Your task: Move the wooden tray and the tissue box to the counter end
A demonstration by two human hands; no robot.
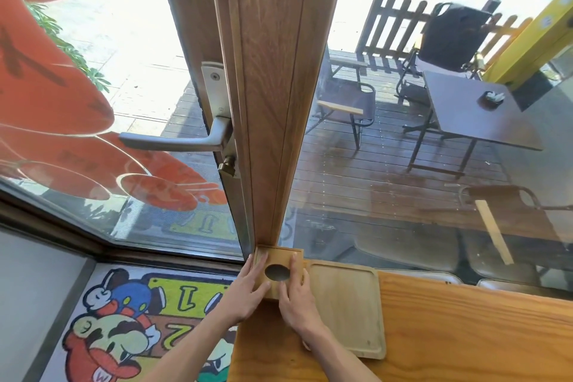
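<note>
On the far left, below the glass, a colourful cartoon floor mat (130, 319) lies on the floor beside the end of the tabletop. Above it a glass door carries a silver metal lever handle (176, 139), fixed to a tall brown wooden door frame post (273, 102) that comes down to the corner of the tabletop.

The left hand (248, 285) lies with fingers spread flat against the left side and top of a square light wooden tissue box (279, 260) with a dark oval opening in its lid. The right hand (294, 295) presses on the box from the near right, one finger stretched up along the lid past the oval hole. Both hands are open and flat on the box, holding it between them rather than curled round it. The box sits at the far left corner of the orange-toned wooden tabletop (465, 335), right against the foot of the post.

Just to the right, touching or nearly touching the box, a pale rectangular wooden tray (347, 304) with a raised rim lies flat on the tabletop. Through the window on the right, a dark outdoor table (474, 112) stands on a wooden deck.
</note>
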